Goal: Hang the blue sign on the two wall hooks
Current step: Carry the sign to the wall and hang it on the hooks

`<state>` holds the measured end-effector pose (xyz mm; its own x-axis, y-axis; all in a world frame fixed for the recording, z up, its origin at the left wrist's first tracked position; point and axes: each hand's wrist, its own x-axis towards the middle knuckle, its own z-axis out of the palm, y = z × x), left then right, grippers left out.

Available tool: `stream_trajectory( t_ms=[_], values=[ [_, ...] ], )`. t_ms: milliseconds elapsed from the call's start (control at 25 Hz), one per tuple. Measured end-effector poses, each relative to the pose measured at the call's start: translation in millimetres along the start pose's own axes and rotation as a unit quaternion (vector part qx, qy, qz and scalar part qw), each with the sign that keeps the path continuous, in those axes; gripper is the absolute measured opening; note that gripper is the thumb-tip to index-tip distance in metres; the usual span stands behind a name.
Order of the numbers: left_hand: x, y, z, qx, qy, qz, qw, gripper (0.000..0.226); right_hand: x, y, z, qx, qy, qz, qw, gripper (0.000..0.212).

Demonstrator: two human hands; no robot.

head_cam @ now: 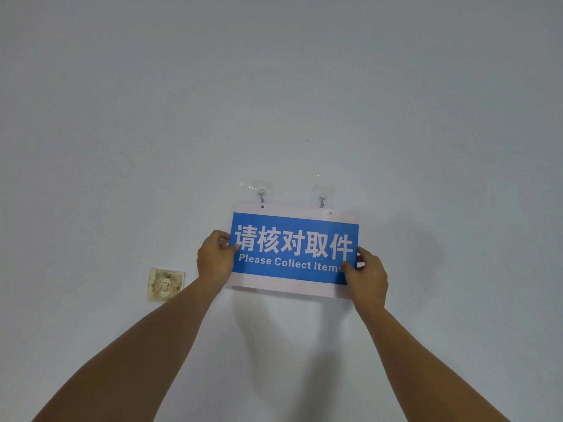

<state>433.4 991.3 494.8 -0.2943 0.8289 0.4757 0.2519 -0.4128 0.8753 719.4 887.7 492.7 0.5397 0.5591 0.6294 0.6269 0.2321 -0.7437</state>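
Your left hand (214, 259) grips the blue sign's (294, 248) left edge and your right hand (367, 274) grips its right edge (thumbs on the face). The sign is held against the wall (274, 86) just under the two hooks (260, 193), tilted slightly.

Left hand (214, 257), right hand (367, 274) seemingly pinching.
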Motion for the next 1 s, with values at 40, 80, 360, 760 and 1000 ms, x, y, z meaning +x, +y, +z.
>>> stream_trajectory(
  t_ms=[40,80,360,760,1000],
  values=[
    [-0.1,-1.7,-1.0,0.000,0.002,-0.003,1.000,0.020,-0.7,-1.1,0.4,0.001,-0.003,-0.001,1.000,0.046],
    [-1.1,-3.2,-2.1,-0.003,0.003,-0.007,1.000,0.020,-1.6,-1.8,0.8,0.001,-0.006,-0.004,1.000,0.046],
    [-5.3,2.8,-11.5,-0.024,0.024,0.004,0.999,0.017,-6.3,-8.2,1.3,0.008,0.003,-0.016,1.000,0.047],
    [7.0,12.4,-6.6,-0.012,0.009,0.000,1.000,0.019,10.1,-13.3,4.3,-0.013,0.004,-0.015,1.000,0.047],
    [5.6,4.1,-1.2,-0.002,0.005,-0.002,1.000,0.022,7.2,0.2,5.2,-0.023,-0.003,-0.017,1.000,0.046]
  ],
)
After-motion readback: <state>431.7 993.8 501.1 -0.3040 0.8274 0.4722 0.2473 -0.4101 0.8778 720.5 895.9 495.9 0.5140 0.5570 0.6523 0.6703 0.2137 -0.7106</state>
